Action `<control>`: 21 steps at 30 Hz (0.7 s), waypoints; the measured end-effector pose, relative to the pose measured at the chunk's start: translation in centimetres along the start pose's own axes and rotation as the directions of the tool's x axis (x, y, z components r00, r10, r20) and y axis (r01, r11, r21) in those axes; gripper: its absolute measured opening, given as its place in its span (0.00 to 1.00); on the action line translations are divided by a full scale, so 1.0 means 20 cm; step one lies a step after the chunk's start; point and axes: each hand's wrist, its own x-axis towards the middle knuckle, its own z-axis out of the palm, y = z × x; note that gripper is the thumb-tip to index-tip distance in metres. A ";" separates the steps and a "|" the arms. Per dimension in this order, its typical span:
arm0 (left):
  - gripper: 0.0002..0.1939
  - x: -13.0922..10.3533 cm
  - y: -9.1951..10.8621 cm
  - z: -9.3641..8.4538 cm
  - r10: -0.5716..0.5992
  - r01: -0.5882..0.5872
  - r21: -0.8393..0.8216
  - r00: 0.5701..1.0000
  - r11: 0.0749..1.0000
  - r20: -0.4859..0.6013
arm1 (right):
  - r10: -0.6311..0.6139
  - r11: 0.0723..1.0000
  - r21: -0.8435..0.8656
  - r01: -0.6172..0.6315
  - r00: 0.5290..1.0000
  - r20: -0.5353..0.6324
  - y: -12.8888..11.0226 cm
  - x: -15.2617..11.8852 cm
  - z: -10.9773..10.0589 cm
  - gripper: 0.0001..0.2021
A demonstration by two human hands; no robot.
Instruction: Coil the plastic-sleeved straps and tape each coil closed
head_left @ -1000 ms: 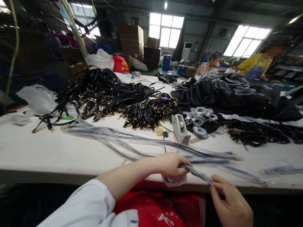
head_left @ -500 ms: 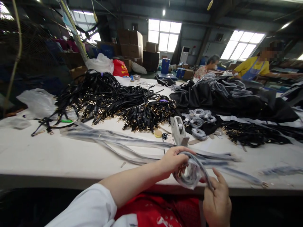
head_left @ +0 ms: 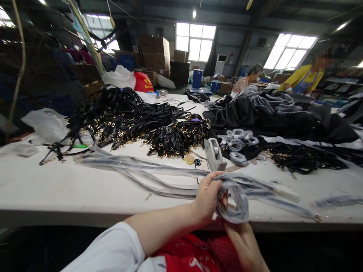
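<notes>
A coiled strap in clear plastic (head_left: 240,200) hangs in front of me at the table's front edge. My left hand (head_left: 209,194) is closed on the coil's left side, with gold-coloured metal showing inside the ring. Under the coil is my right hand (head_left: 244,241), its fingers mostly hidden behind it, so its grip is unclear. Long plastic-sleeved straps (head_left: 159,170) lie across the table behind my hands. Beyond them stands a grey-white tape dispenser (head_left: 214,154) beside a phone (head_left: 200,164).
Black straps with gold clasps (head_left: 167,141) are heaped at the centre and left of the white table (head_left: 70,187). Wrapped coils (head_left: 236,145) sit right of the dispenser. Black material (head_left: 272,119) covers the back right; two people are behind it.
The strap's loose end is now wound round the coil. My right hand has moved left and down beneath it, and the coil has shifted slightly right.
</notes>
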 end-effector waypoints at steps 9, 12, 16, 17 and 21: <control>0.20 0.05 0.05 -0.10 -0.112 0.018 0.440 0.976 0.898 0.189 | -0.506 0.687 -0.713 0.139 0.796 -0.333 -0.20 0.01 -0.27 0.27; 0.21 0.04 0.06 -0.09 -0.143 0.049 0.389 0.966 0.920 0.217 | -0.161 0.857 -0.516 0.001 0.950 -0.266 -0.10 0.08 -0.25 0.31; 0.19 0.05 0.10 -0.10 -0.184 0.119 0.337 0.969 0.934 0.168 | 0.025 0.940 -0.334 -0.073 0.989 -0.146 -0.03 0.10 -0.23 0.28; 0.19 0.05 0.11 -0.09 -0.200 0.148 0.305 0.968 0.941 0.150 | 0.031 0.948 -0.311 -0.069 0.992 -0.125 -0.04 0.10 -0.22 0.27; 0.19 0.03 0.11 -0.06 -0.184 0.173 0.118 0.979 0.978 0.093 | -0.008 0.986 -0.169 0.004 1.000 -0.019 -0.08 0.09 -0.10 0.26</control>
